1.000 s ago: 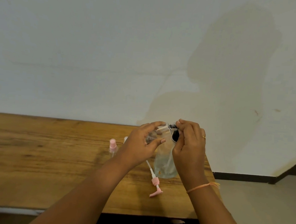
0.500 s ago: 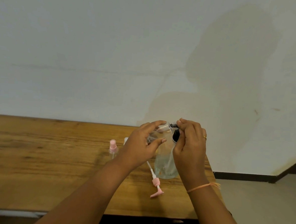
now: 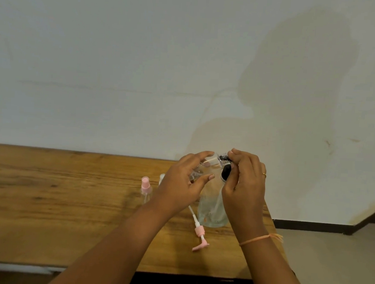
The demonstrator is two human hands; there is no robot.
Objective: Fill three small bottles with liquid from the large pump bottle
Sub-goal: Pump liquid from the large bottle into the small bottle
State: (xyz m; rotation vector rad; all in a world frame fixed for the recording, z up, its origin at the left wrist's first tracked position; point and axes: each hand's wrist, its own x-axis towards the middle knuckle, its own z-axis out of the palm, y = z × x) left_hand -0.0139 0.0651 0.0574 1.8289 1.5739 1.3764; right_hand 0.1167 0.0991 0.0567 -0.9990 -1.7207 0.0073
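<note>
Small clear bottle [image 3: 211,162] in left hand's [image 3: 179,187] curled grip, right hand's [image 3: 245,182] grip pinching its black tip [image 3: 224,159]

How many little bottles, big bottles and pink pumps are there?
Small clear plastic bottles: 3 (pink-capped bottle, half-hidden bottle behind the left hand, tilted bottle in that hand)
Large clear plastic bottle: 1
Pink pump with white tube: 1
Total: 5

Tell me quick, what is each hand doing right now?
Left hand: closed, fingers curled round a small clear bottle held on its side.
Right hand: closed, fingers pinching the dark top at that bottle's mouth.
</note>
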